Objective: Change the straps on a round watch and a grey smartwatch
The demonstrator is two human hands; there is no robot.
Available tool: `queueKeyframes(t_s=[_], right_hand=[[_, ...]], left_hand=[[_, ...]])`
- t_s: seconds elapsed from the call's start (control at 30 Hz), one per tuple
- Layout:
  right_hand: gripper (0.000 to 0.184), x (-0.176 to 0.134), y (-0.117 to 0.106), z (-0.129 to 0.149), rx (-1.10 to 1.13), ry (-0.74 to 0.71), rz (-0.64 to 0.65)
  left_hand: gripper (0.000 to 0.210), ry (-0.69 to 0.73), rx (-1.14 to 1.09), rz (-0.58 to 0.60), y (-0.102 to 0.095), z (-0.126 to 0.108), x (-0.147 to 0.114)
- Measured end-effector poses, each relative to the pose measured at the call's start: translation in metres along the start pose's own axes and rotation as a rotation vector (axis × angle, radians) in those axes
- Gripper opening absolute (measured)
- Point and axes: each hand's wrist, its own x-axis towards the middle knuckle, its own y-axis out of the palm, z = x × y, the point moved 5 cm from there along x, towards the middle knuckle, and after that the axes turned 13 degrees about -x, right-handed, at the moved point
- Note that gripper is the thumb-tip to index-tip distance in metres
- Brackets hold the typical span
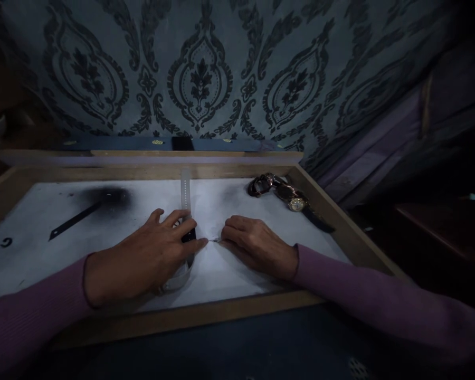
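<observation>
In the middle of the tray, my left hand [154, 250] is closed on a wristwatch with a pale grey, perforated strap [186, 191]. One strap end stretches up toward the tray's back wall, and the other curls below my fingers. The dark middle part of the watch [189, 235] is partly covered by my fingers. Just right of it, my right hand [257, 243] is closed in a pinch at a thin, small piece [214, 241]. That piece spans the gap to my left thumb tip; it is too small to name.
A shallow wooden tray [206, 315] with a white bottom surrounds my hands. Wristwatches with dark straps [296, 203] lie at back right. A flat black strip [75, 220] and a small dark curved piece [6, 242] lie left. Patterned fabric [200, 79] rises behind.
</observation>
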Motion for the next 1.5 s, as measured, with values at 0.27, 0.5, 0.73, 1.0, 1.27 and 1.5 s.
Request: queueKeyframes(t_s=[0.27, 0.5, 0.73, 1.0, 1.27, 1.5], right_hand=[[0.022, -0.001, 0.001, -0.004, 0.058, 0.028, 0.01], [0.022, -0.001, 0.002, -0.006, 0.112, 0.061, 0.021], [0.018, -0.001, 0.002, -0.01, 0.23, 0.129, 0.001], [0.02, 0.006, 0.0, -0.023, 0.549, 0.329, -0.024], [0.023, 0.026, 0.012, -0.031, 1.012, 0.517, -0.115], [0.03, 0.044, 0.017, -0.029, 1.216, 0.527, -0.13]], left_hand=[[0.064, 0.009, -0.028, -0.036, 0.001, 0.001, -0.003], [0.053, 0.027, -0.037, -0.06, 0.002, 0.003, -0.004], [0.045, 0.01, -0.06, -0.083, -0.002, 0.001, -0.003], [0.039, -0.007, -0.053, -0.081, 0.007, 0.004, -0.001], [0.035, 0.015, -0.087, -0.09, 0.003, 0.001, -0.001], [0.025, -0.021, -0.152, -0.033, -0.009, -0.002, 0.002]])
